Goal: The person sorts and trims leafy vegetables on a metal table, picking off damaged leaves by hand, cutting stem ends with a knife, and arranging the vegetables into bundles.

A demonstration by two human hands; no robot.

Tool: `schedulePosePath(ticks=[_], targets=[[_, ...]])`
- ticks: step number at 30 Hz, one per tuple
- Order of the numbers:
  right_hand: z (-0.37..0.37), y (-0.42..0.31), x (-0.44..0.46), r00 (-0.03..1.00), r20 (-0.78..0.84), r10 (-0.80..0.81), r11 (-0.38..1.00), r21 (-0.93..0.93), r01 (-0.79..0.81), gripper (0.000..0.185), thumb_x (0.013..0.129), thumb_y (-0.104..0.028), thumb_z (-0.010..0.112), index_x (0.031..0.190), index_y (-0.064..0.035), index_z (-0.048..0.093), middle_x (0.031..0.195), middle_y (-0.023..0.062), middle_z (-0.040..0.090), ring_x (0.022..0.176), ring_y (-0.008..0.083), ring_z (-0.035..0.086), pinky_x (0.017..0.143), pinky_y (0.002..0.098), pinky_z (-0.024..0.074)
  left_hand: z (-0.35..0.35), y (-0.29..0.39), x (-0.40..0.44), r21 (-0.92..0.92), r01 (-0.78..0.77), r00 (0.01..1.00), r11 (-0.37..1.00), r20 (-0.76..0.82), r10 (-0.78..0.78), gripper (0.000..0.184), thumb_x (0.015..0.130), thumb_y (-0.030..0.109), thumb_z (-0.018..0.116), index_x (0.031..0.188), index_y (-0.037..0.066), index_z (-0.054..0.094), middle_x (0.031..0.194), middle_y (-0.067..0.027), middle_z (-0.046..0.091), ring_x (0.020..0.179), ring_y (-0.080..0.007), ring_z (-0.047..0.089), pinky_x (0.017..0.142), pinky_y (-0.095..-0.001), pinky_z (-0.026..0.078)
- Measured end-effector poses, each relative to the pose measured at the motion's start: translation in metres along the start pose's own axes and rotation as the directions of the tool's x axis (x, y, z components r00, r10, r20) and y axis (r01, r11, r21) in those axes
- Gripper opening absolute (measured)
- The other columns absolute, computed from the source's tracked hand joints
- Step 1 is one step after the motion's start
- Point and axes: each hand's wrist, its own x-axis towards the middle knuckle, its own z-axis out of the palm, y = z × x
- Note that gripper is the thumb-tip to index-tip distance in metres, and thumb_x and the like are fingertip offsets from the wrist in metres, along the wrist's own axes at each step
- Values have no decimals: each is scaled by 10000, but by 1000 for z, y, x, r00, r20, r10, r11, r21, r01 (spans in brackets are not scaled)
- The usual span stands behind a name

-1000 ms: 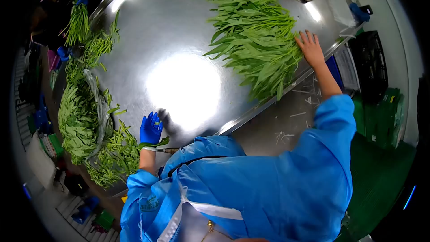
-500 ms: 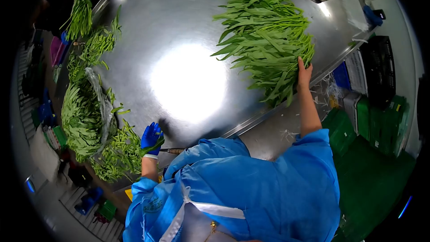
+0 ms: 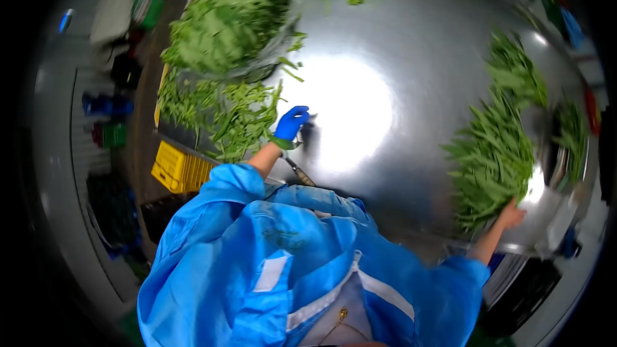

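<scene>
My left hand (image 3: 292, 123), in a blue glove, hovers over or rests on the steel table near its front edge. Its fingers look loosely bent and slightly apart, with no object visible in them. A green leaf or stalk (image 3: 285, 144) crosses its wrist. Just below is a knife (image 3: 301, 173) with a wooden handle, partly hidden. At the right, my bare right hand (image 3: 511, 215) touches the stem side of a large pile of long-leaved greens (image 3: 491, 154). Its fingers are blurred but seem extended along the stems, not wrapped round them.
Cut stalks (image 3: 238, 119) lie at the left, beside a plastic bag of leafy greens (image 3: 225, 26). A yellow crate (image 3: 180, 167) stands below the table's left edge. More greens (image 3: 569, 135) sit on a metal surface at the far right. Black crates (image 3: 524, 292) stand below the right edge.
My view has turned left, so the bagged greens look nearer and the pile sits further right. My right hand remains by the stems; my left hand stays near the knife.
</scene>
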Motion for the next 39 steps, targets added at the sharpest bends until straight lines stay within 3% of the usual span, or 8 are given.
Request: schedulePosePath(ticks=[3,4,5,9,12,28,33,39], targets=[[-53,-32,-68,846,-187,-499,732,433,527,507,912,-204,608,1318,50,442,1232,234,519,1097,323,521,912,437,439,3,-15,11,381,-459,847,803,-84,524,421,818,221,693,1210,101,599,1124,-118,631,957,-254,623,823,-362,505],[-80,-57,-110,853,77,-516,654,678,334,474,915,-146,569,1334,34,440,1199,178,544,924,259,543,825,368,451,-1,-1,9,546,-452,839,705,-8,544,470,790,250,699,1226,113,591,1167,-143,613,1016,-290,602,868,-389,491],[-49,-62,-142,755,-21,-655,516,718,468,437,894,-70,554,1310,34,470,1137,174,562,888,228,555,801,316,458,-7,11,10,691,-437,834,576,72,546,519,762,279,706,1242,124,583,1210,-168,595,1076,-326,582,912,-416,477],[-154,-144,-332,259,320,-911,373,907,194,342,845,-69,601,1185,-31,588,921,102,607,786,192,581,757,331,487,-26,18,30,860,-432,851,273,288,439,585,810,346,606,1352,157,493,1430,-139,428,1334,-372,354,1101,-499,247],[-205,-191,-430,-114,200,-973,168,956,239,342,828,-80,633,1165,-37,588,1030,148,621,842,279,629,754,373,511,-45,-4,51,874,-453,829,175,342,442,593,795,329,598,1347,144,488,1438,-154,402,1353,-394,312,1100,-542,217],[-274,-301,-611,-121,390,-913,339,889,310,238,838,-46,638,1070,3,643,872,137,686,766,228,656,711,322,513,-346,-131,26,889,-287,860,357,76,504,620,780,308,632,1359,136,490,1481,-107,373,1402,-344,273,1138,-547,170],[-338,-381,-686,-330,252,-910,68,874,481,224,833,-30,635,1056,-3,632,897,144,677,758,249,652,691,330,511,-360,-126,0,771,-528,795,355,301,527,688,829,573,538,1382,168,480,1505,-105,346,1432,-370,191,1150,-560,106],[-404,-473,-734,-434,65,-899,-181,846,501,215,815,-26,652,1028,-5,635,901,145,657,756,289,633,697,348,504,-485,-192,58,812,-432,795,393,138,590,497,812,359,589,1269,165,571,1449,-99,427,1402,-328,282,1148,-538,155]])
